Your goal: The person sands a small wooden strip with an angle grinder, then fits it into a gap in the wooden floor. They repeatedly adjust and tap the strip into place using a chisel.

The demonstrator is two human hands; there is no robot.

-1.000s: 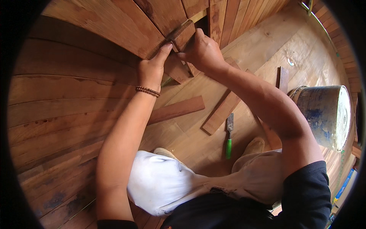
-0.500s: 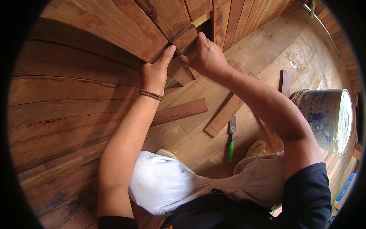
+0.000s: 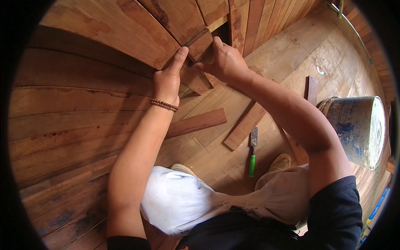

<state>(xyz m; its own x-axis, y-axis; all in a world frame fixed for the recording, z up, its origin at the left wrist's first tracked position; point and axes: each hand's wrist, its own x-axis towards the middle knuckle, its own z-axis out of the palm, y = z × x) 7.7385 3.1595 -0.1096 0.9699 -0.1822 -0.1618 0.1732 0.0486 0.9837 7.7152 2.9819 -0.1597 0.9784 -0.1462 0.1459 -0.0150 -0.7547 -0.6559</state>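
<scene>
R hand point(image 3: 225, 58), partly curled, holds short block point(image 3: 201, 44) btwn thumb & fingers, beside dark gap point(image 3: 222, 34). L hand point(image 3: 168, 79): thumb on adj. plank point(image 3: 125, 31), fingers hidden; grip unclear. Poss. risk: block slips, nipping fingertips, if pressure's uneven. Block: flat-faced, reddish-brown wood. Beyond: green-handled chisel point(image 3: 253, 143), stained cylindrical bucket point(image 3: 352, 131).

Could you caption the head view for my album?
Right hand holding a short wooden board, left hand at the neighbouring plank; green-handled tool on the floor.
</scene>
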